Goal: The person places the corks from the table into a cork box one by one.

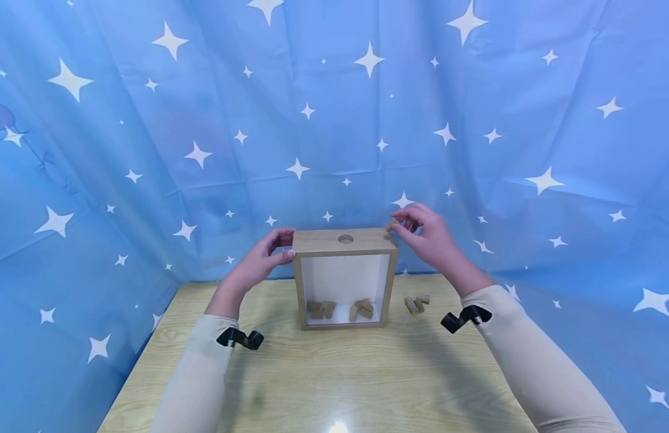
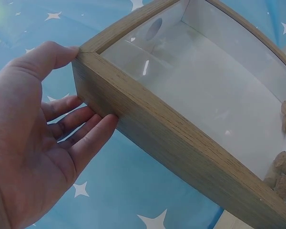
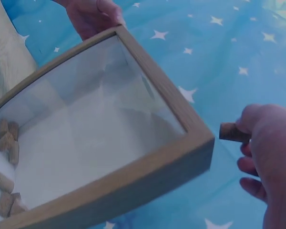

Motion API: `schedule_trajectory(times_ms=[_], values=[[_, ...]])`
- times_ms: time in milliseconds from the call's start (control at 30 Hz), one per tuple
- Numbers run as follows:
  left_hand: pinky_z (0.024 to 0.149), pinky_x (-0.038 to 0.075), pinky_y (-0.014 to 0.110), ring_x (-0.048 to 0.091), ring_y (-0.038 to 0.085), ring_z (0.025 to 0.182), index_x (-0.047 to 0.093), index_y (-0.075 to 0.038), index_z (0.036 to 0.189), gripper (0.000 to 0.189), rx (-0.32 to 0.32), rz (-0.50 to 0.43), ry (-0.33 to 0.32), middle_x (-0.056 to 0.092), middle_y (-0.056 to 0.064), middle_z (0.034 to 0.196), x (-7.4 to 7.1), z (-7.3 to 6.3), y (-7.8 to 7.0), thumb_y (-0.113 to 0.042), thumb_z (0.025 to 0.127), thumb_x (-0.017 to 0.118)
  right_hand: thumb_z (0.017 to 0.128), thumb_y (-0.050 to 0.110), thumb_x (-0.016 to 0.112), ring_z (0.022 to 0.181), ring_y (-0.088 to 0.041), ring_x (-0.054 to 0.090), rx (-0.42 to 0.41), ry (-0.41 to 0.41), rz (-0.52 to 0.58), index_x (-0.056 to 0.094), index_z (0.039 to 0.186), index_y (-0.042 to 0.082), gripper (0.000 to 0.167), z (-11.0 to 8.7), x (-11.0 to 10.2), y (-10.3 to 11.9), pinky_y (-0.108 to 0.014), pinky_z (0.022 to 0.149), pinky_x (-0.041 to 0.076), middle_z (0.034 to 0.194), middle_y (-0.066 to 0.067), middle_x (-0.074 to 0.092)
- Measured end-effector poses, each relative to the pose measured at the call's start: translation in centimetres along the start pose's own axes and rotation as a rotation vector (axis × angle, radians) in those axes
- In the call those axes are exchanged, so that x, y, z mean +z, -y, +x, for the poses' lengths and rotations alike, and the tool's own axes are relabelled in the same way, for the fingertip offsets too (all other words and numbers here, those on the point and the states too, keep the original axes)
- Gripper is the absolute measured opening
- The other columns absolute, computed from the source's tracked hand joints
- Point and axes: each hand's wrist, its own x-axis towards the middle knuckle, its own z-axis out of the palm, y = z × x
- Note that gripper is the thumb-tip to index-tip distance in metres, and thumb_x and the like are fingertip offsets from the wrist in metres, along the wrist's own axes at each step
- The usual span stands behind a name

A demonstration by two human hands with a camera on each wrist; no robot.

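A shallow wooden box (image 1: pixel 345 251) with a clear front and a white back stands upright on the table in the head view. Its top face has a round hole (image 1: pixel 345 239). My left hand (image 1: pixel 254 262) holds the box's upper left corner, thumb at the front edge, fingers against the side (image 2: pixel 93 119). Off the upper right corner, my right hand (image 1: pixel 427 237) pinches a wine cork (image 3: pixel 234 132) between thumb and fingers. Inside, behind the clear front, several corks lie at the bottom in a left pile (image 1: pixel 320 309) and a right pile (image 1: pixel 361 309).
Several loose corks (image 1: pixel 412 305) lie on the light wood table (image 1: pixel 334 373) to the right of the box. A blue curtain (image 1: pixel 334 120) with white stars hangs behind and at both sides. Black wrist mounts (image 1: pixel 240 338) are strapped over both sleeves.
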Motion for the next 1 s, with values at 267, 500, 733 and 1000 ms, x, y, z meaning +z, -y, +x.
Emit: schedule_trajectory(times_ms=[267, 500, 733, 1000], values=[[0.119, 0.049, 0.058, 0.049, 0.038, 0.149, 0.043, -0.011, 0.165, 0.061, 0.003, -0.011, 0.004, 0.051, 0.016, 0.159, 0.1, 0.1, 0.1, -0.024, 0.112, 0.068, 0.103, 0.006, 0.079, 0.085, -0.019, 0.064, -0.019, 0.114, 0.012, 0.079, 0.124, 0.003, 0.022, 1.7, 1.2, 1.5, -0.035, 0.073, 0.059, 0.101, -0.004, 0.069], [0.12, 0.048, 0.059, 0.048, 0.041, 0.149, 0.043, -0.01, 0.165, 0.06, 0.006, -0.006, 0.002, 0.051, 0.017, 0.159, 0.0, 0.1, 0.2, -0.023, 0.113, 0.067, 0.104, 0.009, 0.078, 0.086, -0.02, 0.064, -0.012, 0.214, -0.006, 0.078, 0.126, 0.002, 0.024, 2.8, 2.3, 2.8, -0.032, 0.074, 0.059, 0.105, -0.007, 0.069], [0.119, 0.049, 0.059, 0.048, 0.04, 0.149, 0.042, -0.008, 0.166, 0.06, 0.022, -0.007, 0.003, 0.05, 0.019, 0.159, -0.1, 0.0, 0.0, -0.022, 0.113, 0.067, 0.104, 0.011, 0.079, 0.09, -0.017, 0.065, -0.054, 0.302, -0.083, 0.078, 0.126, 0.005, 0.023, 4.0, 3.4, 3.6, -0.036, 0.077, 0.058, 0.111, -0.006, 0.071], [0.119, 0.049, 0.058, 0.048, 0.039, 0.149, 0.042, -0.009, 0.165, 0.059, 0.009, -0.001, 0.002, 0.051, 0.016, 0.159, -0.1, 0.0, 0.1, -0.023, 0.113, 0.067, 0.103, 0.008, 0.08, 0.091, -0.016, 0.066, -0.088, 0.358, -0.09, 0.078, 0.125, 0.004, 0.023, 4.7, 4.3, 4.2, -0.034, 0.079, 0.061, 0.11, -0.006, 0.071]])
